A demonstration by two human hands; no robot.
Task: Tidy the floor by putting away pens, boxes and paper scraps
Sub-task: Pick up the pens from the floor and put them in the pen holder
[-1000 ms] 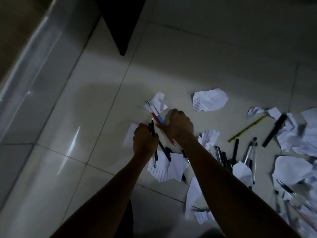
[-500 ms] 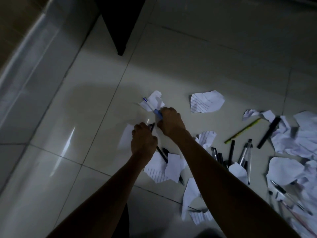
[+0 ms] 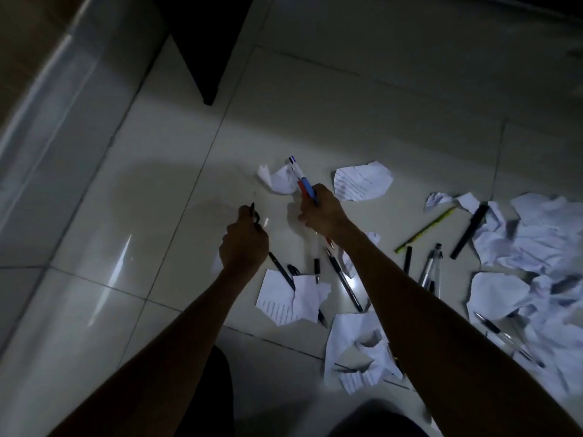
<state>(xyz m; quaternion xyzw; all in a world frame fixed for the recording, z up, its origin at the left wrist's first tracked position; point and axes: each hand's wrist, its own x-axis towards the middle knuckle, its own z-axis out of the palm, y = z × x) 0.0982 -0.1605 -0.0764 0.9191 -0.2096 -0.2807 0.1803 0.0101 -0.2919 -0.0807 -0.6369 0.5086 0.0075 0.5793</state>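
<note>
Parting, left hand (image 3: 244, 242) holds black pen (image 3: 252, 207), right hand (image 3: 320, 211) coloured pens (image 3: 303, 182).

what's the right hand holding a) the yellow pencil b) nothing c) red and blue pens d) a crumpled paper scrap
C: the right hand grips a bunch of red and blue pens that stick up past its fingers, while the left hand holds a black pen.

Both bare forearms reach forward and down. The left hand (image 3: 244, 246) grips a dark pen (image 3: 253, 212); the right hand (image 3: 321, 211) grips several pens (image 3: 305, 184).
</note>
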